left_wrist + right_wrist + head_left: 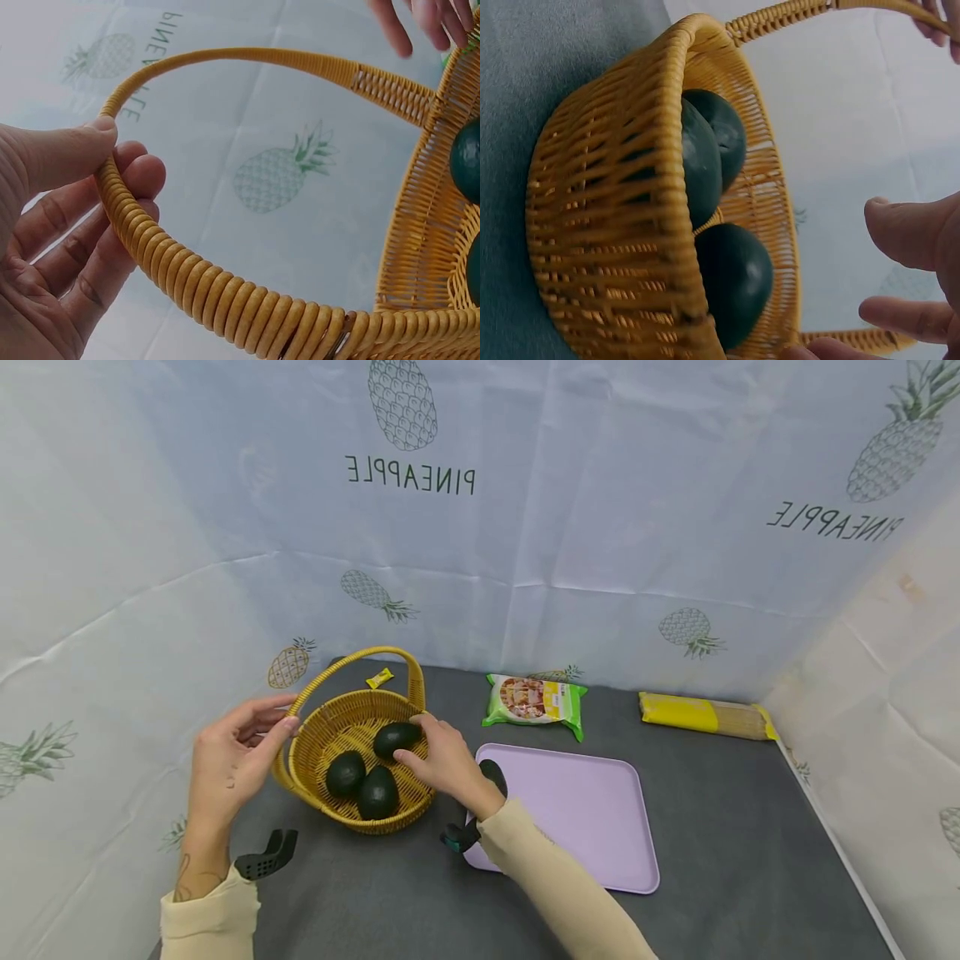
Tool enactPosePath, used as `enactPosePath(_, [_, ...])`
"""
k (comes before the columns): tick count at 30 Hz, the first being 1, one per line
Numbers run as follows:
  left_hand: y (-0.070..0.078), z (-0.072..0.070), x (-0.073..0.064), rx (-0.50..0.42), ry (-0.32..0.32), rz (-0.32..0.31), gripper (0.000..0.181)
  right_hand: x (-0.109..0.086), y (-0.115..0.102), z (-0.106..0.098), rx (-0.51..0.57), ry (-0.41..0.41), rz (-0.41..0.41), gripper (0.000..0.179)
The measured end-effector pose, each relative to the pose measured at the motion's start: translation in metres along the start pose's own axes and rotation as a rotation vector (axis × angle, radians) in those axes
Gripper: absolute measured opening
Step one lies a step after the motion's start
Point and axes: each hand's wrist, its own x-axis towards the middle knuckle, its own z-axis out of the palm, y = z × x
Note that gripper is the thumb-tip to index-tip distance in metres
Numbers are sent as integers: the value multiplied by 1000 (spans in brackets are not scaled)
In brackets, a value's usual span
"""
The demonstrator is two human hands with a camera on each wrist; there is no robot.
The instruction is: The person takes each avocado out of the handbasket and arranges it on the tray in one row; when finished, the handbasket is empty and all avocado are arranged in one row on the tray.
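A yellow woven basket (315,727) stands on the dark table, left of centre. Its arched handle (191,277) is pinched between the thumb and fingers of my left hand (228,768). Inside lie three dark green avocados: one at the right (395,740), one at the left (346,774) and one in front (378,793). Over the basket's right side is my right hand (448,764), close to the right avocado. In the right wrist view its thumb (907,232) and fingers are spread apart, with nothing between them, above the basket's mouth.
A lilac tray (577,810) lies right of the basket, partly under my right forearm. Behind it are a green snack packet (533,700) and, farther right, a yellow pack of noodles (705,716). A small yellow wrapped candy (379,678) lies behind the basket, near the pineapple-print curtain (480,552).
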Motion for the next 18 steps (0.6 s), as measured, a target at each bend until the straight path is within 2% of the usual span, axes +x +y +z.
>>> enactPosePath(12, [4,1,1,12,-5,-9,28,25,-4,21,-9,-145,129,62])
enactPosePath(18, [4,0,1,31,0,-17,27,33,-3,26,-24,-177,169,64])
